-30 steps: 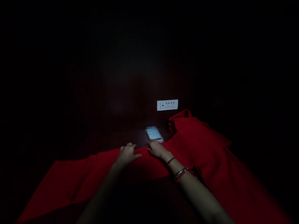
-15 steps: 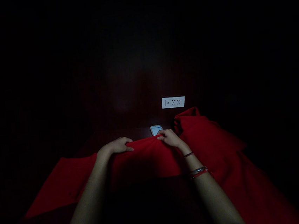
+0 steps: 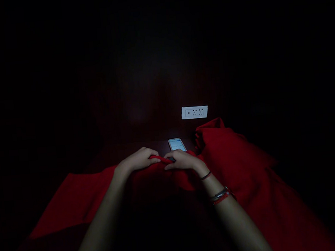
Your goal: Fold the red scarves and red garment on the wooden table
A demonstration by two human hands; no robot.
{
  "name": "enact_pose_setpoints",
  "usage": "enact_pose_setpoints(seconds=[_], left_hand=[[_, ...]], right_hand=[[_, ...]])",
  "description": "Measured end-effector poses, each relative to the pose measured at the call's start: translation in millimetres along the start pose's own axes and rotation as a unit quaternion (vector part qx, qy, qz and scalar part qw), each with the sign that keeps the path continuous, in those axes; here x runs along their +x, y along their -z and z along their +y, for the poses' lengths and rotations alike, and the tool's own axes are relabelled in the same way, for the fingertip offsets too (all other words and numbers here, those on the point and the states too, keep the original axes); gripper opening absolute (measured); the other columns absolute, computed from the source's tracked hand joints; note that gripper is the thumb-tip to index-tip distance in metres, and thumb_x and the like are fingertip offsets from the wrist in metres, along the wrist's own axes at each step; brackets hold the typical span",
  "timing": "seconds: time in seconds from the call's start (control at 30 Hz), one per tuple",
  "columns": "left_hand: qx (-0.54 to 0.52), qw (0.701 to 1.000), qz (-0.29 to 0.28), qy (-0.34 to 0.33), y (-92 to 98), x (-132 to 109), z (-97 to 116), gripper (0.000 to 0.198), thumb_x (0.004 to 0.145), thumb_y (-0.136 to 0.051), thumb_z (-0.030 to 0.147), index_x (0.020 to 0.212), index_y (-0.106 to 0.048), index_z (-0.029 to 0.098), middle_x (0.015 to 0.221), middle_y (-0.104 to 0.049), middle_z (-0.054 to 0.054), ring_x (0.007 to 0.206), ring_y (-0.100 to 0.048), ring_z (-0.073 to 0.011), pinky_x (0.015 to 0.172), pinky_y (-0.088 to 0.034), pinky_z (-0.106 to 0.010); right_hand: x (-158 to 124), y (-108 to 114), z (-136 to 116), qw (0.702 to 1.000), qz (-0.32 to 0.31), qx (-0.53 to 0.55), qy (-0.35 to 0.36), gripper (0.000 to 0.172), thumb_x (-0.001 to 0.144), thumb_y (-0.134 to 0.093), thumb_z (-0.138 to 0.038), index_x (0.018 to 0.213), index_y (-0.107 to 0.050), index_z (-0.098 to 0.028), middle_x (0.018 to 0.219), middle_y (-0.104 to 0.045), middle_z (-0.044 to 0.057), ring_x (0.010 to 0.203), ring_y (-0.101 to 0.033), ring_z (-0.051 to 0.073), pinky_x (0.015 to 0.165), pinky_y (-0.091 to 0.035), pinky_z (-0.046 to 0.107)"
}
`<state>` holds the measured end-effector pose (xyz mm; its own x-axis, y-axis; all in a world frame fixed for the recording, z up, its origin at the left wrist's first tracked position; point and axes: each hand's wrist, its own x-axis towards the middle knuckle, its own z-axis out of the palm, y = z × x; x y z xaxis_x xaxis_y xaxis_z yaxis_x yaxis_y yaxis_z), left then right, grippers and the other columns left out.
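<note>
A red cloth [image 3: 73,197] lies across a dark surface in front of me. My left hand [image 3: 141,158] pinches its upper edge, thumb below and fingers over the top. Close on the right, my right hand [image 3: 183,159] is closed on the same edge, with a short twisted strip of red showing between the two hands. Just behind my right hand lies a lit phone [image 3: 176,144], its lower end hidden by that hand. Dark and red bands circle my right wrist. The cloth's near part is lost in shadow.
A larger heap of red fabric [image 3: 232,154] spreads down the right side. A white socket plate [image 3: 194,112] is set in the dark wall behind the phone. Beyond the lit middle, the surroundings are too dark to make out.
My hands have drawn closer together, and the stretch of cloth edge between them has gone from wide and taut to short and bunched. More of the phone's screen shows.
</note>
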<state>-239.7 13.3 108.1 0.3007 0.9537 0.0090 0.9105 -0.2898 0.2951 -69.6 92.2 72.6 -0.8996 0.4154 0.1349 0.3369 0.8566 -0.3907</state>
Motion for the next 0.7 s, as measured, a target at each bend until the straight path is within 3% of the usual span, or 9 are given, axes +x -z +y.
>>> enact_pose_setpoints(seconds=[0.13,0.23,0.33,0.43,0.53,0.6,0.7], left_hand=[[-0.001,1.000,0.024,0.019,3.2,-5.0,-6.8,0.040,0.081,-0.035,0.046,0.074,-0.062,0.017,0.068,-0.060,0.000,0.064,-0.051,-0.0119,0.061,-0.035,-0.021],[-0.026,0.998,-0.001,0.060,7.2,-11.7,-20.4,0.042,0.077,-0.039,0.052,0.076,-0.062,0.017,0.070,-0.062,0.000,0.064,-0.053,-0.0133,0.060,-0.036,-0.022],[-0.065,0.993,-0.024,0.093,11.3,-18.3,-31.0,0.042,0.073,-0.045,0.053,0.083,-0.063,0.017,0.079,-0.064,-0.001,0.070,-0.055,-0.0157,0.063,-0.038,-0.022],[-0.088,0.994,-0.011,0.068,11.6,-17.8,-27.9,0.040,0.072,-0.046,0.052,0.084,-0.062,0.017,0.083,-0.064,-0.002,0.074,-0.056,-0.0165,0.066,-0.038,-0.023],[-0.082,0.996,-0.005,0.031,7.8,-10.0,-12.0,0.037,0.073,-0.047,0.051,0.081,-0.061,0.018,0.078,-0.063,-0.001,0.071,-0.054,-0.0155,0.064,-0.037,-0.023],[-0.069,0.998,-0.009,0.011,4.8,-4.9,-1.1,0.035,0.072,-0.048,0.050,0.077,-0.060,0.018,0.074,-0.061,0.000,0.067,-0.052,-0.0145,0.061,-0.036,-0.022],[-0.057,0.998,-0.010,-0.008,2.9,-3.2,4.9,0.034,0.071,-0.050,0.051,0.072,-0.058,0.017,0.069,-0.058,0.002,0.063,-0.049,-0.0130,0.058,-0.034,-0.022]], right_hand=[[-5.4,11.5,3.9,0.998,0.059,0.011,-0.010,0.016,0.080,-0.047,-0.021,0.079,-0.062,-0.015,0.071,-0.061,0.001,0.065,-0.051,0.010,0.062,-0.037,0.020],[-24.4,34.1,22.2,0.990,0.123,0.064,-0.016,0.020,0.081,-0.044,-0.025,0.079,-0.061,-0.014,0.074,-0.061,0.001,0.068,-0.052,0.011,0.063,-0.038,0.020],[-46.4,54.5,40.6,0.979,0.165,0.075,-0.090,0.022,0.081,-0.043,-0.026,0.077,-0.060,-0.012,0.073,-0.060,0.003,0.070,-0.052,0.013,0.064,-0.039,0.023],[-53.4,58.6,43.8,0.976,0.144,0.040,-0.160,0.017,0.077,-0.050,-0.022,0.084,-0.061,-0.012,0.081,-0.061,0.006,0.074,-0.054,0.016,0.068,-0.041,0.027],[-38.8,43.9,26.6,0.990,0.109,0.016,-0.085,0.036,0.070,-0.060,-0.027,0.104,-0.056,-0.016,0.105,-0.057,0.009,0.094,-0.051,0.019,0.081,-0.039,0.030],[-23.3,29.8,9.5,0.996,0.089,-0.004,-0.021,0.043,0.069,-0.063,-0.032,0.108,-0.054,-0.017,0.110,-0.054,0.009,0.100,-0.048,0.019,0.085,-0.037,0.032],[-7.6,18.1,-9.0,0.999,0.050,-0.012,-0.007,0.020,0.076,-0.056,-0.027,0.091,-0.060,-0.016,0.090,-0.060,0.005,0.083,-0.052,0.016,0.076,-0.039,0.029]])
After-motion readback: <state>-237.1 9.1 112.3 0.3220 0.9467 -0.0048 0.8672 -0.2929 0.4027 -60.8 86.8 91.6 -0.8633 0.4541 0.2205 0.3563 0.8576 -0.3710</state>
